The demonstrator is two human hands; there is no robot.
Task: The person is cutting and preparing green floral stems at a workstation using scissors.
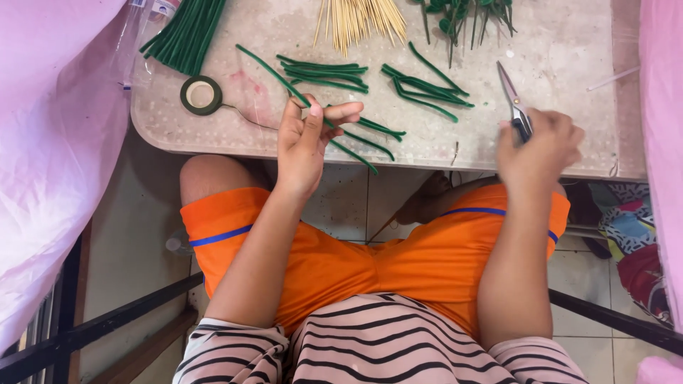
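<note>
My left hand [307, 139] pinches a long green stem wire [274, 73] near its middle, at the front edge of the pale table [213, 131]. The wire runs up and left over the tabletop. My right hand [538, 146] is closed around the handles of small scissors [511, 92], whose blades point away from me, up and left. Cut green wire pieces lie between my hands in two small piles [324, 73] [425, 87], with a few more [370, 139] by my left fingers.
A roll of green floral tape [200, 94] lies left of my left hand. At the table's far edge sit a bundle of green wires [186, 32], wooden skewers [359, 18] and leafy stems [466, 14]. Pink fabric [50, 142] hangs at both sides.
</note>
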